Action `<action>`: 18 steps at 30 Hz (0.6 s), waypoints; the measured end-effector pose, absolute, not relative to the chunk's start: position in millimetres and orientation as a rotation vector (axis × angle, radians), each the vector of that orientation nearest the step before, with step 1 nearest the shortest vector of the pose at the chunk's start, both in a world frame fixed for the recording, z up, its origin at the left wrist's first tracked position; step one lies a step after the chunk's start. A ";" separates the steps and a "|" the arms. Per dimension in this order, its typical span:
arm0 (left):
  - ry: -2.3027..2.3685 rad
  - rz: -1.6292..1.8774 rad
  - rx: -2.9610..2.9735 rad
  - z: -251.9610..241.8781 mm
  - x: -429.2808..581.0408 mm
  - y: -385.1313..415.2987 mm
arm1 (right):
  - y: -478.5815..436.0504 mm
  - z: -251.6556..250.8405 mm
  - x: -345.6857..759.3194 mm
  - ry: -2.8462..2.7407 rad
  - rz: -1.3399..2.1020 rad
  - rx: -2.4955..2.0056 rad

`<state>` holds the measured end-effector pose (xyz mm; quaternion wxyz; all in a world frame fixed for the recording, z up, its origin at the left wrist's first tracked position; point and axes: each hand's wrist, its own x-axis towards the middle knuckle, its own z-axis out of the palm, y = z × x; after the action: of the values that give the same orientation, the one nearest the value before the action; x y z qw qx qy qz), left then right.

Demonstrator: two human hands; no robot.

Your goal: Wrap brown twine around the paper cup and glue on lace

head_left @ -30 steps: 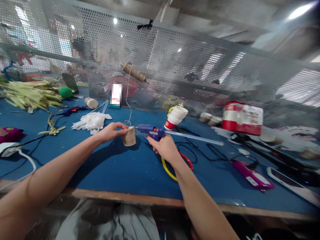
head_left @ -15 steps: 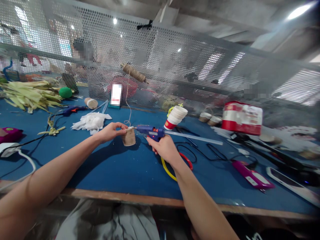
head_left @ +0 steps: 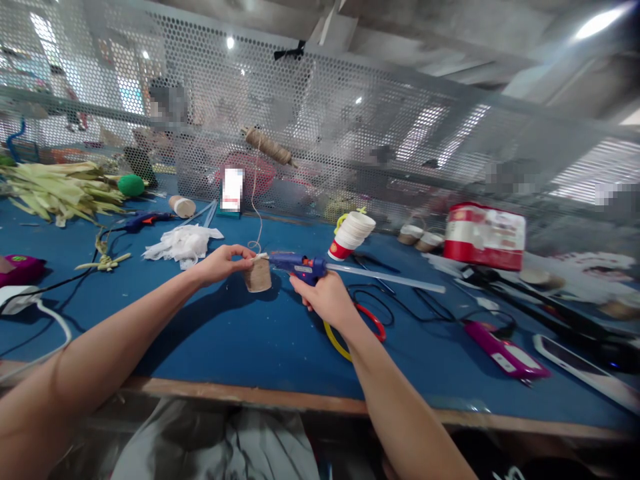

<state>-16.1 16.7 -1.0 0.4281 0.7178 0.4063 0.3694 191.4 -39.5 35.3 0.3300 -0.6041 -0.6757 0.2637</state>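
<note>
Between the fingers of my left hand (head_left: pixel 227 262) is a small cup wrapped in brown twine (head_left: pixel 259 276), held just above the blue tabletop. My right hand (head_left: pixel 327 293) is wrapped round the handle of a blue hot glue gun (head_left: pixel 300 264), its nozzle at the cup's upper edge. A long clear glue stick (head_left: pixel 390 276) sticks out of the gun's back. From the cup, a strand of twine (head_left: pixel 254 193) runs up to a twine spool (head_left: pixel 269 146) hung on the mesh panel.
Behind my right hand stands a stack of paper cups (head_left: pixel 353 235). White tissue (head_left: pixel 183 244), a second glue gun (head_left: pixel 145 220) and corn husks (head_left: pixel 63 190) lie left. Rightward are a red-and-white package (head_left: pixel 484 237), a purple device (head_left: pixel 505 351) and black cables. Perforated metal panels rise behind.
My right hand and the glue gun have shifted slightly left, bringing the nozzle closer to the cup's rim. The left hand and cup stay nearly still.
</note>
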 end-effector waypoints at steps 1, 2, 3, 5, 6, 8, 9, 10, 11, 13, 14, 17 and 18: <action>1.010 0.923 1.796 -1.5 -16.3 17.1 | -39.0 35.7 191.7 -1.762 0.686 -1.591; 1.004 0.925 1.800 -2.1 -16.6 17.4 | -38.5 36.2 191.9 -1.758 0.681 -1.602; 1.000 0.927 1.804 -2.6 -17.0 17.8 | -38.0 36.7 192.2 -1.753 0.676 -1.612; 0.990 0.929 1.817 -3.8 -17.6 18.7 | -37.3 37.5 192.8 -1.747 0.672 -1.623; 0.984 0.930 1.825 -4.3 -17.9 19.0 | -36.9 37.8 193.1 -1.742 0.675 -1.626; 0.977 0.933 1.838 -4.9 -18.2 19.4 | -35.9 37.6 193.8 -1.730 0.688 -1.631; 0.975 0.935 1.841 -4.8 -18.2 19.4 | -35.3 37.3 194.2 -1.729 0.691 -1.631; 0.975 0.937 1.842 -4.6 -18.1 19.2 | -34.4 36.9 194.7 -1.730 0.692 -1.632; 0.976 0.939 1.839 -4.1 -17.9 18.8 | -33.5 36.4 195.2 -1.731 0.689 -1.633; 0.980 0.935 1.823 -2.9 -17.5 17.8 | -31.6 35.1 196.1 -1.736 0.683 -1.636; 0.981 0.931 1.816 -2.3 -17.3 17.2 | -30.8 34.4 196.4 -1.736 0.682 -1.639; 0.984 0.923 1.810 -1.1 -16.9 16.0 | -29.2 31.8 197.2 -1.729 0.685 -1.637; 0.987 0.920 1.810 -0.9 -16.9 15.8 | -28.8 30.9 197.4 -1.724 0.691 -1.632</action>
<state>-16.9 15.8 -0.9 0.4278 0.7246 0.3951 0.3685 197.4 -28.8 30.9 0.3283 -0.6236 -0.6586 0.2639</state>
